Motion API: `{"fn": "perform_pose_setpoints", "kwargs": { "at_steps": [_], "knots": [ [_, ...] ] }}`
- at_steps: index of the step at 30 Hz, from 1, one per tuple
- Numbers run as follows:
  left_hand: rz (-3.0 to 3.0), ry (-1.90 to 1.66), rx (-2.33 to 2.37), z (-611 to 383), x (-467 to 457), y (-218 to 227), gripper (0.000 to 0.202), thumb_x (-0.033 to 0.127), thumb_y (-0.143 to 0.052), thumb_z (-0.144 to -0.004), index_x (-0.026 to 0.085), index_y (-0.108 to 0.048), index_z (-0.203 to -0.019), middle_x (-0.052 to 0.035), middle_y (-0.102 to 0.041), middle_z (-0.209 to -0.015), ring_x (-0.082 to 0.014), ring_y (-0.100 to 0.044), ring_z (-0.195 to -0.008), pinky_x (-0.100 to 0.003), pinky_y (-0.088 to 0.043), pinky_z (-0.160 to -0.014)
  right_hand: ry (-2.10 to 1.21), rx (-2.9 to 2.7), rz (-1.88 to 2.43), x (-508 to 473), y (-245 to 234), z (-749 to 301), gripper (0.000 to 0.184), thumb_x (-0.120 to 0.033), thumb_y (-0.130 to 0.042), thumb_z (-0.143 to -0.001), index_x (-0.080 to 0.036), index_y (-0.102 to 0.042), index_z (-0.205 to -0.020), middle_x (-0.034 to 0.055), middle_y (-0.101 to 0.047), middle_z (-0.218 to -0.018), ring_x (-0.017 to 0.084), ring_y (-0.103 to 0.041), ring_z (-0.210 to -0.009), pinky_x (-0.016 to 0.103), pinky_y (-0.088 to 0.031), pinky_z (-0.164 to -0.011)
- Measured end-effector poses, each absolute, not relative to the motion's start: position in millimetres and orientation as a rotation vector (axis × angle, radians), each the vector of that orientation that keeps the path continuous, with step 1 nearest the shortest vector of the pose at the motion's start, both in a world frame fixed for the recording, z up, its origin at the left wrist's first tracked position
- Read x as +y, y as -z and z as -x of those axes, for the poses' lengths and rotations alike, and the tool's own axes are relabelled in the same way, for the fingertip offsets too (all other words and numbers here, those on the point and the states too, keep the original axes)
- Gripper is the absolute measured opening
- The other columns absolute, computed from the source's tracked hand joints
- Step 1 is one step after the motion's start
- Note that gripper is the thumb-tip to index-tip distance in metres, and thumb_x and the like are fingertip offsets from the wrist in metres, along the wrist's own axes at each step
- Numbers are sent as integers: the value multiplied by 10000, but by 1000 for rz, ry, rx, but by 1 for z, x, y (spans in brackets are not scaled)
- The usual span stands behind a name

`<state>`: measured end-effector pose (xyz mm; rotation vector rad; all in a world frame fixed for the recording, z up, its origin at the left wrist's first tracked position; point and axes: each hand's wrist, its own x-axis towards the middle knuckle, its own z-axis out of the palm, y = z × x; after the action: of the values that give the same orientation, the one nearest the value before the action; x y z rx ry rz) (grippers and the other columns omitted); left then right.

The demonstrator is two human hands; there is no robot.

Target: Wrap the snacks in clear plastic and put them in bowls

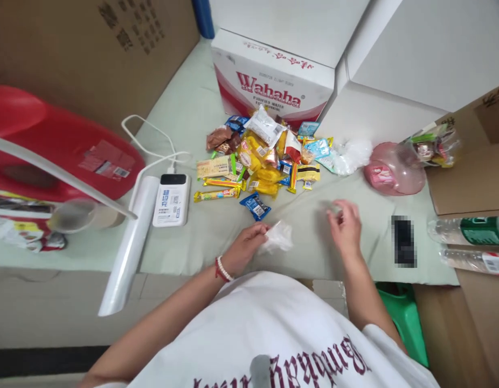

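My left hand (249, 242) is closed on the edge of a small clear plastic bag (279, 237), which hangs crumpled over the cloth. To the right, my right hand (346, 226) is raised with thumb and fingers pinched together. A small pale bit shows at its fingertips, too small to name. Just beyond my left hand lies a blue snack packet (255, 206). Farther back is a heap of wrapped snacks (260, 156) in yellow, blue, white and brown packaging. A bundle of clear plastic bags (352, 156) rests to the right of the heap.
A Wahaha carton (274, 81) stands behind the snacks. Left are a white power bank (172, 202) with a cable, a plastic film roll (132, 242) and a red jug (51, 140). Right are a pink bowl (395, 170), a blurred-out dark object (404, 241) and bottles (476, 230).
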<state>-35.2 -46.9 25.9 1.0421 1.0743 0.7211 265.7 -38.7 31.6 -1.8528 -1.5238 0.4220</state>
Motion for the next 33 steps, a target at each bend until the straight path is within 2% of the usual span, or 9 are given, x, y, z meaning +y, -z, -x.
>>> {"fn": "perform_pose_setpoints", "kwargs": {
  "at_steps": [3, 6, 12, 16, 18, 21, 25, 28, 33],
  "knots": [
    [-876, -699, 1077, 38, -44, -24, 359, 436, -686, -740, 200, -438, -632, -40, -669, -961, -176, -607, -877, -301, -535, -779, 57, -1532, 2153, 8, -35, -325, 600, -353, -588, -892, -174, -499, -1458, 235, -404, -1544, 302, -630, -1105, 461, -539, -909],
    [-702, -689, 1082, 36, -40, -26, 458, 472, -792, -684, 192, -433, -629, -27, -657, -929, -159, -622, -827, -277, -544, -702, 86, -1489, 2442, 46, -33, -372, 714, -261, -616, -822, -120, -447, -1501, 278, -404, -1533, 352, -614, -1165, 491, -521, -936],
    [-448, -778, 1126, 28, -20, -26, 412, 468, -850, -644, 204, -554, -754, -13, -631, -811, -146, -634, -738, -259, -498, -635, 48, -1565, 2395, 20, -31, -375, 518, -243, -538, -864, -133, -593, -1368, 215, -627, -1224, 351, -607, -1105, 553, -497, -989],
    [-434, -795, 1116, 23, -17, -20, 408, 453, -845, -672, 207, -524, -728, -4, -610, -782, -121, -590, -682, -259, -482, -624, -20, -1629, 2171, -44, -49, -316, 461, -353, -544, -944, -199, -602, -1375, 215, -536, -1400, 251, -633, -841, 518, -535, -943],
    [-469, -794, 1101, 20, -19, -20, 436, 456, -855, -687, 203, -500, -696, 23, -568, -736, -99, -549, -652, -245, -469, -619, -185, -1624, 1981, -68, -55, -273, 405, -399, -555, -974, -237, -622, -1339, 190, -541, -1415, 237, -643, -862, 472, -557, -911],
    [-488, -736, 1042, 18, -18, -24, 457, 473, -864, -723, 194, -503, -693, 48, -533, -683, -77, -501, -607, -220, -442, -584, -779, -1650, 1637, -77, -50, -213, 451, -431, -648, -940, -252, -609, -1353, 147, -621, -1334, 254, -656, -1045, 402, -581, -871],
    [-312, -843, 931, 29, -10, -37, 465, 410, -934, -664, 189, -566, -841, 36, -615, -793, -84, -602, -673, -203, -482, -615, -1337, -1277, 1569, -58, -27, -179, 276, -493, -714, -879, -229, -715, -959, 34, -689, -860, 175, -612, -752, 291, -534, -656],
    [-321, -1028, 1005, 39, -10, -44, 505, 426, -943, -648, 221, -568, -916, 27, -664, -921, -118, -673, -777, -207, -502, -629, -1498, -897, 1519, -47, -18, -177, 340, -527, -814, -765, -224, -691, -858, -17, -615, -738, 129, -520, -632, 247, -466, -566],
    [-716, -729, 1131, 26, -23, -41, 437, 540, -868, -703, 166, -679, -829, -10, -670, -782, -146, -617, -693, -252, -448, -588, -1519, -902, 1391, -49, -26, -163, 286, -422, -878, -745, -215, -687, -793, -28, -613, -737, 108, -514, -689, 226, -436, -654]
  ]
}}
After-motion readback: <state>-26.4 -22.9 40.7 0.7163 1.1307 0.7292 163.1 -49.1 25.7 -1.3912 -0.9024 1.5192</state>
